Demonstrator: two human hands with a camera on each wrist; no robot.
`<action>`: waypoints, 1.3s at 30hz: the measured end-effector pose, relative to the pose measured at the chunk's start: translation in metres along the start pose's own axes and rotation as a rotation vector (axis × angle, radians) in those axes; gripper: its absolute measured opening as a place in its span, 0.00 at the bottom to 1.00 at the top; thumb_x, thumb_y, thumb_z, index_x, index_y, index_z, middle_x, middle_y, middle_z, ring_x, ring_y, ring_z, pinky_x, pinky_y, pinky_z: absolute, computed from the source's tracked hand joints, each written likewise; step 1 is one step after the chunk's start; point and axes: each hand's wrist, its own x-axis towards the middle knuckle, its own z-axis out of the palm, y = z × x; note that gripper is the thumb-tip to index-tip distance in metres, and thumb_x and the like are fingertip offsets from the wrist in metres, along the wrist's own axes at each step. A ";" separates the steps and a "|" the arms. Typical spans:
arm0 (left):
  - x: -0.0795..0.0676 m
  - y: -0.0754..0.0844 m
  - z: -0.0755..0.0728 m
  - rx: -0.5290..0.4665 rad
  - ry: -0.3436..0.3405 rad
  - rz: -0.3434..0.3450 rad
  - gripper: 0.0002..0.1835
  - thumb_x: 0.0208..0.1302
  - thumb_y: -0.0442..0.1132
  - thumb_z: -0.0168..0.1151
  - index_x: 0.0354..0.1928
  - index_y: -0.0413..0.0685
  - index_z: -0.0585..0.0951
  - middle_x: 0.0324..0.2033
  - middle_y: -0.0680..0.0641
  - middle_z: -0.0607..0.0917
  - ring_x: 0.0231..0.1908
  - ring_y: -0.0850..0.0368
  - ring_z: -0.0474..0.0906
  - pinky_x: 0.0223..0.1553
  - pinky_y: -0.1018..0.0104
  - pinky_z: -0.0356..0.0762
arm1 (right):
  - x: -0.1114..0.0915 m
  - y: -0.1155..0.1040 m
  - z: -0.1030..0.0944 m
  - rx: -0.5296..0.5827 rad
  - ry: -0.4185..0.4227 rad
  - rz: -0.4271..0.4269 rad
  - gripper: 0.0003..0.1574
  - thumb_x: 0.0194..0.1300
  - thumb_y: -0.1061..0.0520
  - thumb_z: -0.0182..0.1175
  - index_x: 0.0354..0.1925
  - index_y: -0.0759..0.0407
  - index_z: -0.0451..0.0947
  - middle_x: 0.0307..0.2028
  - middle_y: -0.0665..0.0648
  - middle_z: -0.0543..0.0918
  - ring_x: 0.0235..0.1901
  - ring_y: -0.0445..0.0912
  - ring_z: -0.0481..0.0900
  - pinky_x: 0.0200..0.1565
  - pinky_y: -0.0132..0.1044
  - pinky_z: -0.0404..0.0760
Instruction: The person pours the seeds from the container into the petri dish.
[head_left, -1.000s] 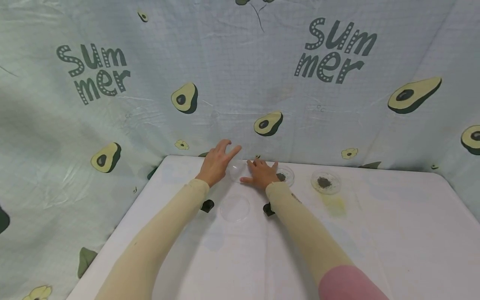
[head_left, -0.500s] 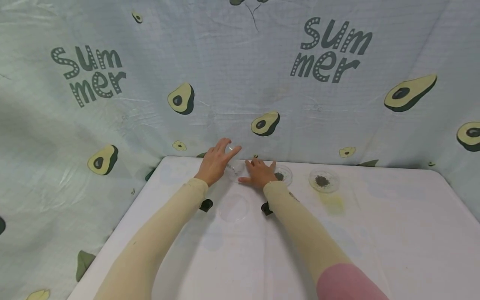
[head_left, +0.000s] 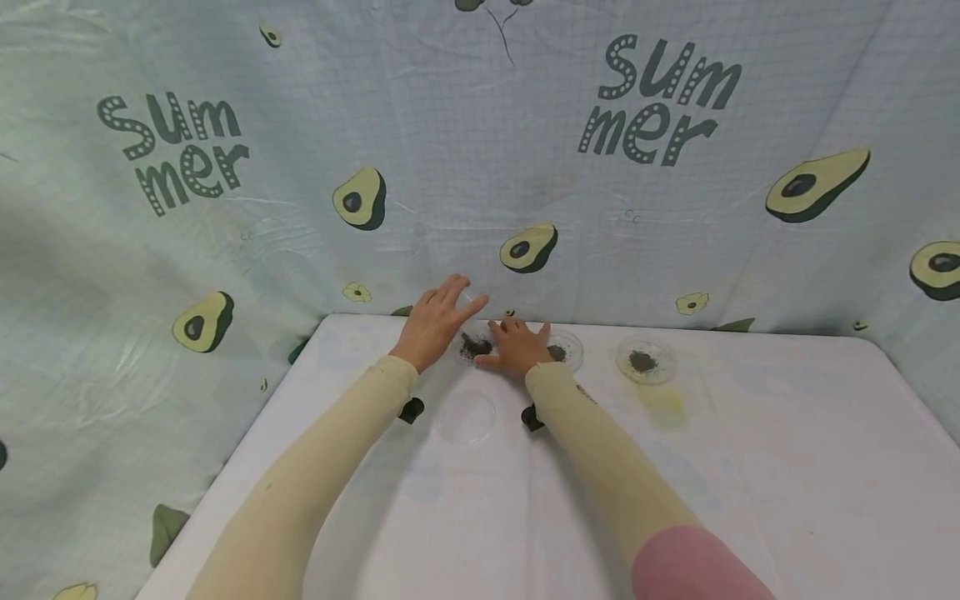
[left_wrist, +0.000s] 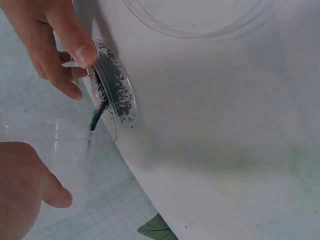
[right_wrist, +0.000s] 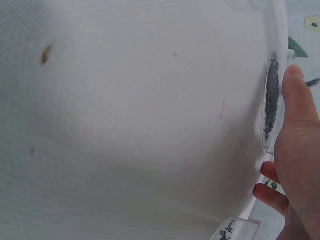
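My left hand point(head_left: 437, 325) grips a clear plastic cup point(left_wrist: 65, 167), tipped at the table's far edge. From the cup's lip a thin stream of black granules point(left_wrist: 96, 119) runs into a clear petri dish point(left_wrist: 131, 92). A dark heap point(head_left: 476, 346) lies in this dish. My right hand point(head_left: 519, 347) holds the dish's rim, with the thumb point(right_wrist: 295, 95) on the near side and fingers beyond. In the head view the cup is nearly invisible behind the left fingers, and the right hand covers part of the dish.
Right of the right hand stands a petri dish point(head_left: 576, 350) with dark granules; a third dish point(head_left: 651, 379) with a heap sits farther right. A clear round dish or lid point(head_left: 467, 440) lies nearer me. A printed curtain point(head_left: 450, 192) hangs close behind the white table point(head_left: 675, 500).
Black granules have appeared in the petri dish between my hands and the heap has grown. Both hands have stayed almost in place; the head view has shifted slightly.
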 end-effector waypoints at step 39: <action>-0.041 -0.034 -0.010 -0.337 -0.213 -0.459 0.52 0.51 0.36 0.73 0.72 0.38 0.51 0.68 0.35 0.63 0.60 0.39 0.72 0.61 0.48 0.72 | 0.004 0.004 0.010 -0.002 0.035 -0.012 0.54 0.60 0.20 0.46 0.75 0.44 0.53 0.73 0.55 0.60 0.72 0.53 0.59 0.65 0.72 0.52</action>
